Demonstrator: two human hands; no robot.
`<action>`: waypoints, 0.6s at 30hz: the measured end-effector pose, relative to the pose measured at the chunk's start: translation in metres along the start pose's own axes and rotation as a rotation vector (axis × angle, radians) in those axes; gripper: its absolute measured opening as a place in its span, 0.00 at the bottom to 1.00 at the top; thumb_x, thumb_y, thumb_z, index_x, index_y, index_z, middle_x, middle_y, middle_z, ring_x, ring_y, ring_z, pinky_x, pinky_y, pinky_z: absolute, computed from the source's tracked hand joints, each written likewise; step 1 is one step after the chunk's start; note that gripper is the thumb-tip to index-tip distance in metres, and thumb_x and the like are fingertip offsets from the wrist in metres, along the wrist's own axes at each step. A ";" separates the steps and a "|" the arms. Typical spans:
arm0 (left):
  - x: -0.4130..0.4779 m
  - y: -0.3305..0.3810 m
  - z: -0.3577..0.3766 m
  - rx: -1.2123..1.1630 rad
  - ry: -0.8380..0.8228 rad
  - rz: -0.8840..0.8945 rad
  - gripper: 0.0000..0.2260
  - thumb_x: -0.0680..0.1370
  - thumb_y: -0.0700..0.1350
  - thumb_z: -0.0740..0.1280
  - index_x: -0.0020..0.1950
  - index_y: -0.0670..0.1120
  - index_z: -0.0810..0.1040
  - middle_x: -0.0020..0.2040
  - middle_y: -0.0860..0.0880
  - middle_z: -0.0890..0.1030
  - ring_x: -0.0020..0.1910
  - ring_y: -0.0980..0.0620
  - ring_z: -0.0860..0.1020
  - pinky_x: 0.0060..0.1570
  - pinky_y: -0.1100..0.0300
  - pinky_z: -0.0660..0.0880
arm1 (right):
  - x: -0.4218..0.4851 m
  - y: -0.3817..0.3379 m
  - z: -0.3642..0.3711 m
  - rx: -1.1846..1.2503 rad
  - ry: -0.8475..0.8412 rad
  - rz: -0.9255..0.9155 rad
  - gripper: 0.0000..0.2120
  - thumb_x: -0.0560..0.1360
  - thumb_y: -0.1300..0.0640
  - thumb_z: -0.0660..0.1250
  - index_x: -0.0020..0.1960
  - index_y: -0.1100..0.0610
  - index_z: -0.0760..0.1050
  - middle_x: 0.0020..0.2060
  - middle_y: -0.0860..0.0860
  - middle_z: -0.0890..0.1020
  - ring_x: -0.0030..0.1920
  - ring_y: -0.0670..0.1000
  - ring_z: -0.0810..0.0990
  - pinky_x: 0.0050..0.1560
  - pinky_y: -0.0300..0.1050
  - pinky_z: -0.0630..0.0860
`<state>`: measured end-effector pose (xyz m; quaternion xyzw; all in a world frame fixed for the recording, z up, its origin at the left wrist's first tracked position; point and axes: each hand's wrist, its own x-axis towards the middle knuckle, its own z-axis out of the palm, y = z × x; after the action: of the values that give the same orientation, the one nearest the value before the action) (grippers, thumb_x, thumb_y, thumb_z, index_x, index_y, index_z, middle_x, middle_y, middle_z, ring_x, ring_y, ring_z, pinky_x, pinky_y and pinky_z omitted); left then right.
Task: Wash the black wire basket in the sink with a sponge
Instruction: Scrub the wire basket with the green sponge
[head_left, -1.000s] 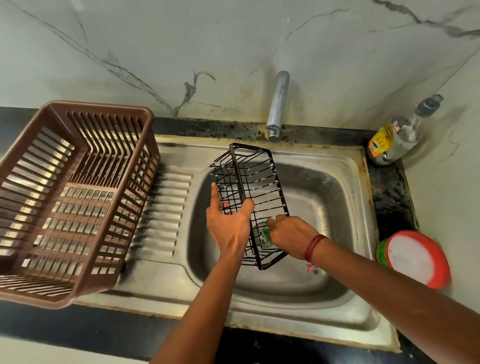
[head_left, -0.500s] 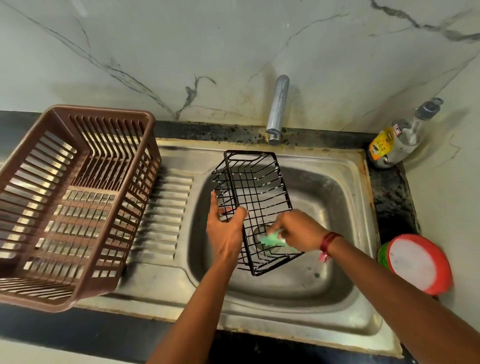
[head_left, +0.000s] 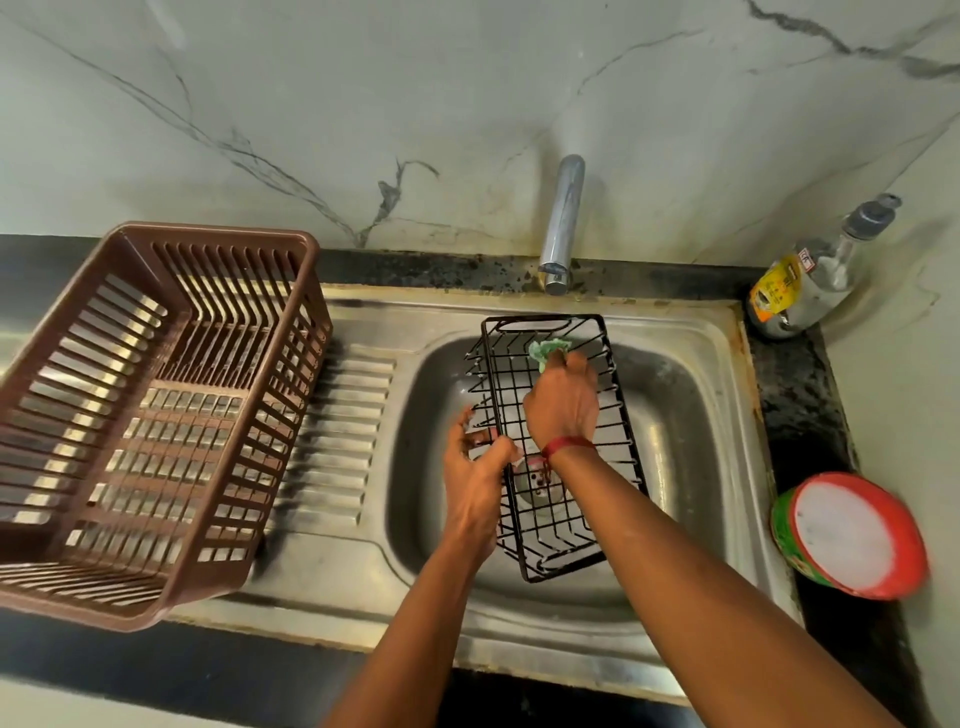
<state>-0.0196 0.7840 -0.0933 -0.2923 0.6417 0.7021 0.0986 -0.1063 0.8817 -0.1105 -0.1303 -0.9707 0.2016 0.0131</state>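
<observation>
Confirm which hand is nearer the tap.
Right: right hand holds the sponge at the basket's far end, below the tap; left hand grips its left rim, farther back.

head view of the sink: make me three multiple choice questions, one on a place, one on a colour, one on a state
1. Where does the brown crate stand? A on the floor; B left of the sink bowl, at the draining board; C on the counter at the right.
2. What colour is the sponge? A green; B yellow; C pink.
3. What is the left hand doing? A gripping the black wire basket; B lying flat on the counter; C turning the tap.
Answers: 1 B, it sits beside the ribbed steel; 2 A, green shows beyond the right hand; 3 A, its fingers curl round the basket's left rim.
</observation>
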 end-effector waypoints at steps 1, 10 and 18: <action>0.000 -0.003 0.000 0.010 -0.011 -0.006 0.43 0.58 0.55 0.72 0.75 0.56 0.71 0.70 0.38 0.76 0.67 0.38 0.78 0.65 0.34 0.76 | 0.001 -0.001 0.001 0.012 -0.014 -0.004 0.18 0.73 0.63 0.64 0.63 0.60 0.72 0.60 0.58 0.73 0.56 0.56 0.75 0.53 0.43 0.74; -0.001 -0.004 -0.005 -0.054 -0.023 -0.021 0.45 0.57 0.51 0.72 0.76 0.50 0.73 0.64 0.44 0.81 0.61 0.47 0.81 0.62 0.44 0.80 | -0.031 0.001 0.007 0.011 -0.081 -0.635 0.20 0.64 0.66 0.74 0.56 0.59 0.79 0.50 0.55 0.79 0.49 0.57 0.77 0.42 0.51 0.80; 0.003 0.003 -0.001 -0.151 -0.008 -0.016 0.38 0.63 0.44 0.70 0.75 0.47 0.73 0.51 0.46 0.78 0.51 0.48 0.78 0.56 0.46 0.79 | -0.029 0.020 -0.006 -0.113 -0.093 -0.272 0.27 0.73 0.68 0.65 0.69 0.54 0.70 0.62 0.55 0.73 0.59 0.57 0.73 0.50 0.47 0.80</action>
<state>-0.0231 0.7816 -0.0924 -0.3013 0.5842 0.7488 0.0846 -0.0727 0.8940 -0.1115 0.0113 -0.9887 0.1491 -0.0121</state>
